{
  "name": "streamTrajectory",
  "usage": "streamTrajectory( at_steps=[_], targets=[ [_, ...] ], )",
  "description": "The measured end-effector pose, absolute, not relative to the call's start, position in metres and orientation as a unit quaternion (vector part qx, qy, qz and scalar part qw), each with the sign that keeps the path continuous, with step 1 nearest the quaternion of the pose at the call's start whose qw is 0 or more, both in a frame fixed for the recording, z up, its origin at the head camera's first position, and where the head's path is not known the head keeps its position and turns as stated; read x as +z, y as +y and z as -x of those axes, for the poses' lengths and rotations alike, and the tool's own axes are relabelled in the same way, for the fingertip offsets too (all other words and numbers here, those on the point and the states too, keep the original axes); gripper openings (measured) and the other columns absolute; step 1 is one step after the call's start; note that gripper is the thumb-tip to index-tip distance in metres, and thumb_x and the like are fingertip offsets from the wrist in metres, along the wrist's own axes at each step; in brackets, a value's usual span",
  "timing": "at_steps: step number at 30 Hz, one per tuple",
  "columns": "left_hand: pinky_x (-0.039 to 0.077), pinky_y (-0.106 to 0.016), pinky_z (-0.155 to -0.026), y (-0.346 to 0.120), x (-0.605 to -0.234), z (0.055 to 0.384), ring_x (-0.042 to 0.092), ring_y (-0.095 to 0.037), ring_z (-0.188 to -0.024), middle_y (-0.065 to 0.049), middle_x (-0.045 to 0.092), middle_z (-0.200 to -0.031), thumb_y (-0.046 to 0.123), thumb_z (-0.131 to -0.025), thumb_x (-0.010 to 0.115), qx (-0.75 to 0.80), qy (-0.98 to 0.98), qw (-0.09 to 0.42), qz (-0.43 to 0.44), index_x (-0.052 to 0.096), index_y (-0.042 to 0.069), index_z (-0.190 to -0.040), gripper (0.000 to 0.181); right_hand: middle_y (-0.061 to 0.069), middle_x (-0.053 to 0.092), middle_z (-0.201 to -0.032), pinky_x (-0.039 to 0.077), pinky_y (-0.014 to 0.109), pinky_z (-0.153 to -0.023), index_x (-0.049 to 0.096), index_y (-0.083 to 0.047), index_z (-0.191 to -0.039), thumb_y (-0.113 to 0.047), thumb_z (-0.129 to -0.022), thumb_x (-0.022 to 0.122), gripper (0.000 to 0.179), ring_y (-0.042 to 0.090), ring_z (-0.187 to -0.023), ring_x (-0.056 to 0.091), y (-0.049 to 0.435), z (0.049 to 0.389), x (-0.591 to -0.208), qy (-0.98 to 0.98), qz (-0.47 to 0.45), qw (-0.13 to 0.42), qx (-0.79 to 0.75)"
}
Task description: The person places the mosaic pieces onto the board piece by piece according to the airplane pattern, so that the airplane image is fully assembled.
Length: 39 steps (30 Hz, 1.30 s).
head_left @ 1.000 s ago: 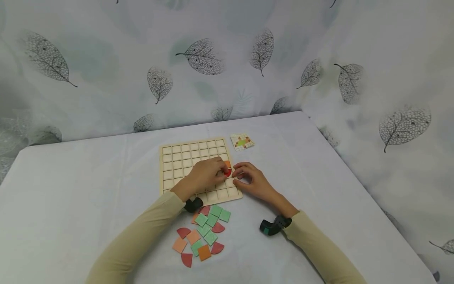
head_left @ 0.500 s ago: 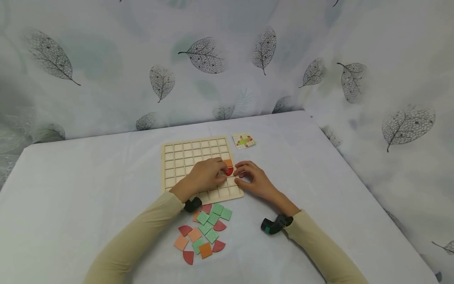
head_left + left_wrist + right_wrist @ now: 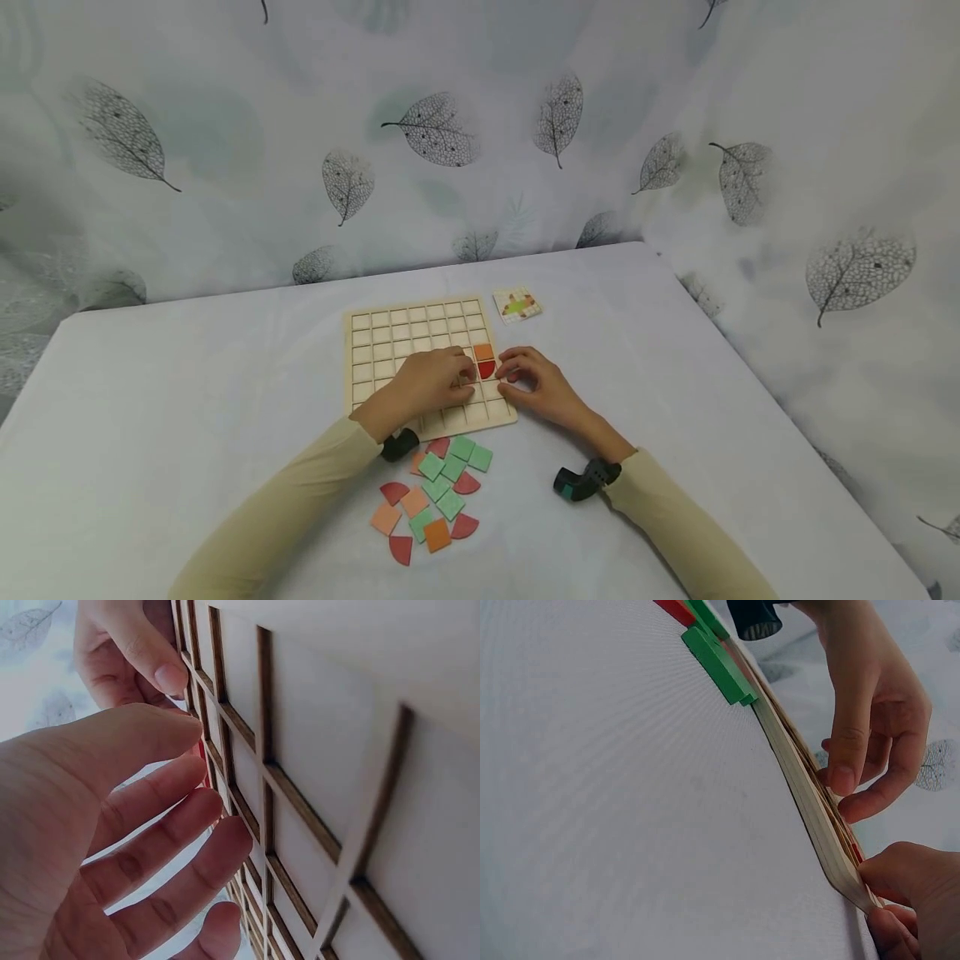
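Loose tiles (image 3: 451, 504) lie lower centre; at frame centre, the gridded board (image 3: 382, 335) holds a red quarter-round (image 3: 487, 369) and orange square (image 3: 483, 352) in adjoining compartments; left hand (image 3: 437, 377) released; right hand (image 3: 543, 387) at board's right edge, grip undeterminable; card (image 3: 517, 306) beyond.

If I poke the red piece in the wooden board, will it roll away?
The red piece probably won't roll, because it's lying flat. It likely won't slide far either: raised ridges on the wooden board surround its square. It's small beside the board, so it's probably light.
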<state>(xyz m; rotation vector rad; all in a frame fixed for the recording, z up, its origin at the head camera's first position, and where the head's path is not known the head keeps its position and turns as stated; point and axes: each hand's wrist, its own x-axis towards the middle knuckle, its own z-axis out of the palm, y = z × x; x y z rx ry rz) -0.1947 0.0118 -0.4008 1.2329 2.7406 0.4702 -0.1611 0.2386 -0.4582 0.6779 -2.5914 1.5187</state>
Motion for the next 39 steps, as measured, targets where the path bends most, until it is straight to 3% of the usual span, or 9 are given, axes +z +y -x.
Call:
streamTrajectory(
  at_steps=[13, 22, 27, 33, 39],
  targets=[
    [0.045, -0.022, -0.061, 0.005, -0.409, 0.181, 0.056, -0.007, -0.068, 0.004, 0.064, -0.09, 0.022, -0.09, 0.066, 0.197, 0.89, 0.015, -0.411, 0.07, 0.015, -0.09, 0.008, 0.016, 0.057, -0.122, 0.052, 0.031, -0.086, 0.067, -0.003, -0.1, -0.002, -0.086, 0.072, 0.015, 0.026, -0.103, 0.061, 0.238, 0.156, -0.461, -0.844, -0.221, 0.028, 0.489],
    [0.043, -0.02, -0.058, 0.0, -0.406, 0.174, 0.052, -0.004, -0.063, 0.004, 0.064, -0.086, 0.02, -0.09, 0.066, 0.213, 0.884, -0.008, -0.415, 0.07, 0.016, -0.086, 0.007, 0.022, 0.056, -0.122, 0.053, 0.04, -0.084, 0.067, 0.001, -0.101, 0.0, -0.086, 0.071, 0.015, 0.033, -0.103, 0.061, 0.238, 0.157, -0.458, -0.835, -0.239, 0.049, 0.492],
    [0.042, -0.02, -0.058, -0.004, -0.406, 0.17, 0.052, -0.003, -0.063, 0.006, 0.063, -0.084, 0.02, -0.089, 0.066, 0.22, 0.885, -0.01, -0.411, 0.069, 0.017, -0.084, 0.006, 0.019, 0.056, -0.123, 0.052, 0.033, -0.086, 0.067, -0.001, -0.101, -0.001, -0.086, 0.072, 0.015, 0.029, -0.106, 0.06, 0.239, 0.158, -0.458, -0.84, -0.227, 0.037, 0.492],
    [0.044, -0.021, -0.061, -0.008, -0.408, 0.168, 0.052, -0.002, -0.066, 0.008, 0.064, -0.086, 0.022, -0.089, 0.066, 0.238, 0.869, 0.019, -0.433, 0.071, 0.018, -0.089, 0.007, 0.019, 0.056, -0.123, 0.052, 0.03, -0.086, 0.067, -0.001, -0.101, -0.001, -0.086, 0.071, 0.015, 0.029, -0.106, 0.06, 0.239, 0.159, -0.458, -0.84, -0.237, 0.042, 0.486],
    [0.047, -0.021, -0.069, -0.011, -0.408, 0.17, 0.056, -0.004, -0.074, 0.007, 0.065, -0.094, 0.023, -0.09, 0.068, 0.254, 0.825, 0.096, -0.496, 0.072, 0.016, -0.095, 0.009, 0.017, 0.056, -0.123, 0.052, 0.029, -0.087, 0.067, -0.001, -0.101, -0.001, -0.086, 0.071, 0.016, 0.027, -0.105, 0.061, 0.239, 0.161, -0.459, -0.84, -0.235, 0.04, 0.487]
  ],
)
